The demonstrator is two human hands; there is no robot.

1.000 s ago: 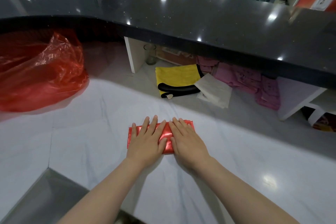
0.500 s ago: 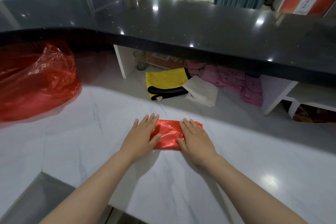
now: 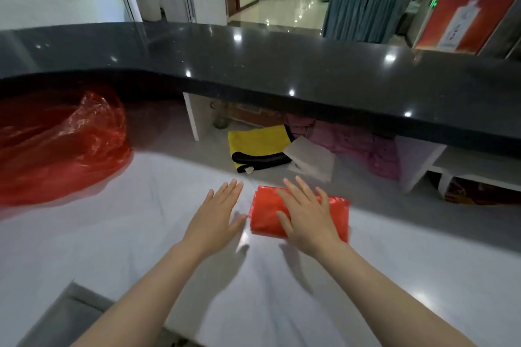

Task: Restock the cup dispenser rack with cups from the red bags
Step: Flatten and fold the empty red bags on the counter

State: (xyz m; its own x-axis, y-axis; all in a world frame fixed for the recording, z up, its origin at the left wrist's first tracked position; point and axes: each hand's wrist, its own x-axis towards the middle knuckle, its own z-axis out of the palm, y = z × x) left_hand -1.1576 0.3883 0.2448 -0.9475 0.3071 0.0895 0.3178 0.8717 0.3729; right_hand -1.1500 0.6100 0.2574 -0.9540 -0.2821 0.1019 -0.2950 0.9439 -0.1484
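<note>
A flattened, folded red plastic bag (image 3: 335, 214) lies on the white marble counter (image 3: 112, 234) in front of me. My right hand (image 3: 307, 214) rests flat on it with straight fingers. My left hand (image 3: 217, 217) is just left of the folded bag, fingers straight, off the bag and low over the counter. A larger crumpled red bag (image 3: 56, 146) sits at the far left of the counter. No cups and no dispenser rack are in view.
A raised black countertop (image 3: 282, 70) runs across behind the white counter. Under it lie a yellow and black cloth (image 3: 258, 144), a white folded cloth (image 3: 310, 158), pink cloths (image 3: 366, 144) and a glass (image 3: 220, 115). A steel sink edge (image 3: 67, 307) is at lower left.
My left hand has come off the folded red bag and moved left. My right hand stays flat on it. My head has lifted, showing the hall beyond.
</note>
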